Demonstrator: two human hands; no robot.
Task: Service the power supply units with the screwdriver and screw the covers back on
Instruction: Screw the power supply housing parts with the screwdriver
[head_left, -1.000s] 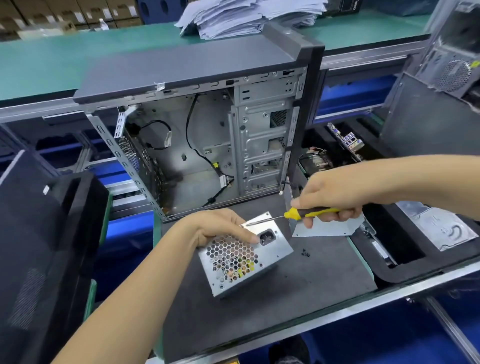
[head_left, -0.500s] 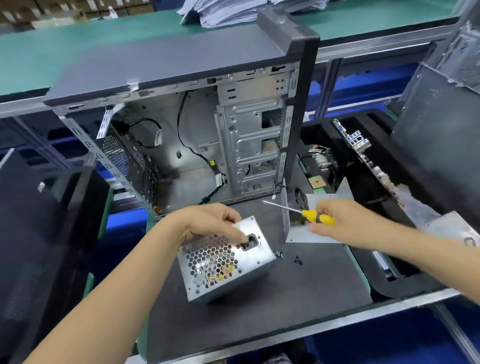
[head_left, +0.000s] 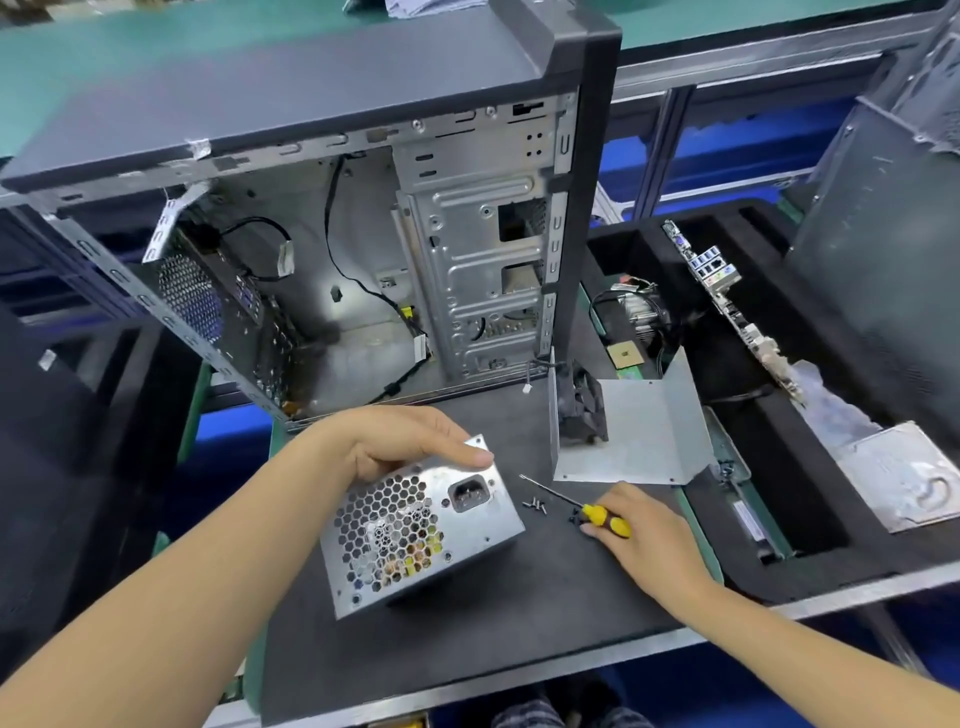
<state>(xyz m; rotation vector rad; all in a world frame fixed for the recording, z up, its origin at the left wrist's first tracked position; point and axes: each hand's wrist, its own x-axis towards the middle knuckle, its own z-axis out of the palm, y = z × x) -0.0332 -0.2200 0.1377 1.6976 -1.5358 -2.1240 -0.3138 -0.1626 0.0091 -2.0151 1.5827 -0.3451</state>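
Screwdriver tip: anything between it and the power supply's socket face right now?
Nothing solid. The screwdriver, held by the right hand, points toward the power supply, which the left hand grips. Only loose screws lie on the mat in the gap.

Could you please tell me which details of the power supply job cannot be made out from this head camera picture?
- Screwdriver: most of the handle is hidden in the right hand.
- Power supply unit: its top is covered by the left hand; far sides face away.
- Loose screws: too small to count or judge head type.
- Loose metal cover: the inside of its upright flap is dark, partly hidden.
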